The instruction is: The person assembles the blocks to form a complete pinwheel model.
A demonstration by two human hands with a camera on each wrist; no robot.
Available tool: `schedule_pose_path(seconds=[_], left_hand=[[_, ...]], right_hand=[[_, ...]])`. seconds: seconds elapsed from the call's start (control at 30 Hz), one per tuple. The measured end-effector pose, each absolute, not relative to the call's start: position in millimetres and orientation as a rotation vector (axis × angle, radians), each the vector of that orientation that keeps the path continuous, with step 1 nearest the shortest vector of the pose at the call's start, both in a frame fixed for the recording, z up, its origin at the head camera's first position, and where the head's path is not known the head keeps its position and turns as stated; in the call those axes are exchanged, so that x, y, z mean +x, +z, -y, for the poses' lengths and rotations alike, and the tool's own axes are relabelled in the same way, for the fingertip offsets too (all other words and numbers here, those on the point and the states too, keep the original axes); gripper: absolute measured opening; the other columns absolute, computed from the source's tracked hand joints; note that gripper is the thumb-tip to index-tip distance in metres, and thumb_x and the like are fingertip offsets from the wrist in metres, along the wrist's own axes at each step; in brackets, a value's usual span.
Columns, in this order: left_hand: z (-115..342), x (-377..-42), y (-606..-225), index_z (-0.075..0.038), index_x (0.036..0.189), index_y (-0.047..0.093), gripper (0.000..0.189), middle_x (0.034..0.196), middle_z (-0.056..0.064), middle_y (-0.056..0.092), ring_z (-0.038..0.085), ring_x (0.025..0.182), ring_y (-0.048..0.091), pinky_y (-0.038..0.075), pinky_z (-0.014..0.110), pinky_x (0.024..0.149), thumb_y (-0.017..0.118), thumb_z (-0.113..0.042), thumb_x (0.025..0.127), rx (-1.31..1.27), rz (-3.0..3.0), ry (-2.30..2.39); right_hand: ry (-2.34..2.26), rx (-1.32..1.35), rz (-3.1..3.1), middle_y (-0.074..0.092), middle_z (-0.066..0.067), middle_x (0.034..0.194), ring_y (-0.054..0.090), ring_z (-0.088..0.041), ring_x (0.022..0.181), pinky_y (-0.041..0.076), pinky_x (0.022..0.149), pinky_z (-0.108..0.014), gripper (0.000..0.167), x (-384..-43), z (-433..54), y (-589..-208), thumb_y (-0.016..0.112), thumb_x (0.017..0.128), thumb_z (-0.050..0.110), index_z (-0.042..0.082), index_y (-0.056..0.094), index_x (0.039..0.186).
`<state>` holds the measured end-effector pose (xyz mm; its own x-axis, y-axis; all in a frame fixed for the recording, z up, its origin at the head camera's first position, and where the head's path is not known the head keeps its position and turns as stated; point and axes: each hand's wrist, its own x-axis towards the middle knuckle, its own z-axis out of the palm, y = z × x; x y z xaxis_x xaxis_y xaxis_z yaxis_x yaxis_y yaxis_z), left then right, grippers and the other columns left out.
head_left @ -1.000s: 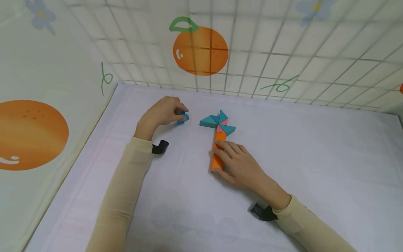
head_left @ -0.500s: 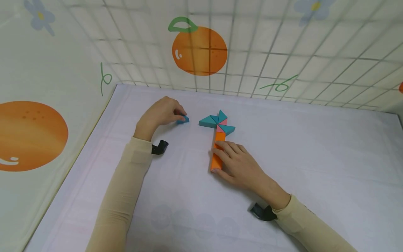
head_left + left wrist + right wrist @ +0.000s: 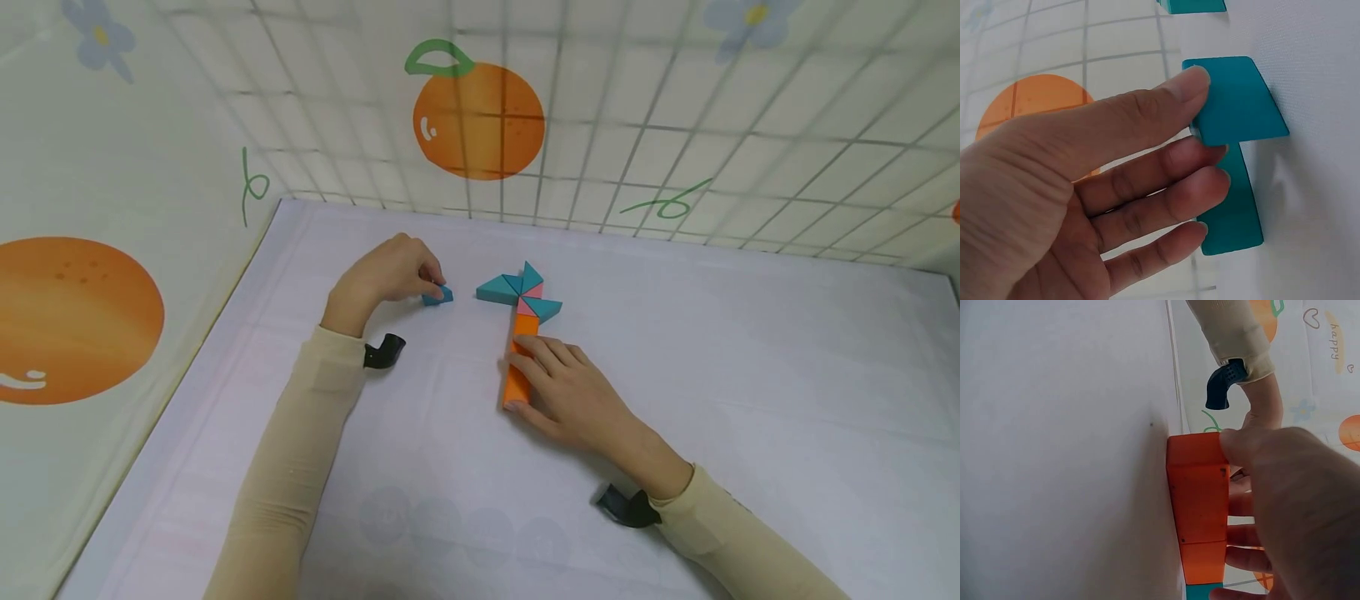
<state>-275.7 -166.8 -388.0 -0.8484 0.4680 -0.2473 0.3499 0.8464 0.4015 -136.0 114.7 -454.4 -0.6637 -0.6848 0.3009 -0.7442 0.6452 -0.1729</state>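
Observation:
Between the thumb and fingertips of my left hand [image 3: 386,268] is a teal wedge block [image 3: 1238,103], close to the tabletop. Directly behind it in the left wrist view, a second teal block [image 3: 1235,212] lies against the fingertips; whether it is gripped too is hidden. My right hand [image 3: 573,396] rests on a row of orange blocks [image 3: 527,327], thumb at the near end and fingers across the top. Beyond the row lies a pinwheel of triangular blocks, with teal blocks [image 3: 497,289] and pink blocks [image 3: 527,308] touching at their points.
A white cloth [image 3: 720,375] covers the table. Behind it stands a wall sheet with a grid and an orange fruit print [image 3: 478,122]. A black curved piece [image 3: 385,351] sticks out at the left cuff, and a similar black piece [image 3: 628,507] at the right cuff.
My left hand has come slightly nearer and lower, and the teal block in it has turned. The right hand, the orange row and the pinwheel stay where they were.

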Motion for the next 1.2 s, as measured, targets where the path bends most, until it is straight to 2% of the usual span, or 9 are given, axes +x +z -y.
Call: schedule_pose_path(seconds=[0.3,0.73,1.2], left_hand=[[158.5,-277.1,-390.2,-0.011,0.098,0.077,0.02,0.086,0.003,0.072,0.018,0.081,0.062,0.051,0.031,0.074,0.08,-0.022,0.082,0.63,-2.704,0.503],[156.0,-271.9,-392.3,-0.011,0.093,0.077,0.014,0.089,0.002,0.074,0.018,0.083,0.063,0.052,0.032,0.077,0.078,-0.021,0.085,0.645,-2.714,0.51],[163.4,-251.0,-405.0,-0.01,0.093,0.078,0.016,0.083,-0.002,0.072,0.013,0.077,0.062,0.053,0.029,0.073,0.076,-0.024,0.087,0.798,-2.749,0.588]], right_hand=[[0.419,1.154,2.667,0.05,-0.012,0.14,0.048,-0.03,0.126,0.046,0.099,-0.047,0.055,-135.6,-118.8,-455.4,0.059,0.093,0.049,0.009,0.057,0.131],[0.44,1.163,2.66,0.05,-0.011,0.14,0.049,-0.03,0.125,0.047,0.098,-0.047,0.053,-137.6,-117.9,-456.4,0.062,0.092,0.047,0.01,0.058,0.129],[0.426,1.156,2.689,0.05,-0.009,0.139,0.048,-0.027,0.126,0.046,0.1,-0.045,0.054,-137.5,-118.1,-455.6,0.061,0.092,0.049,0.012,0.058,0.131]])
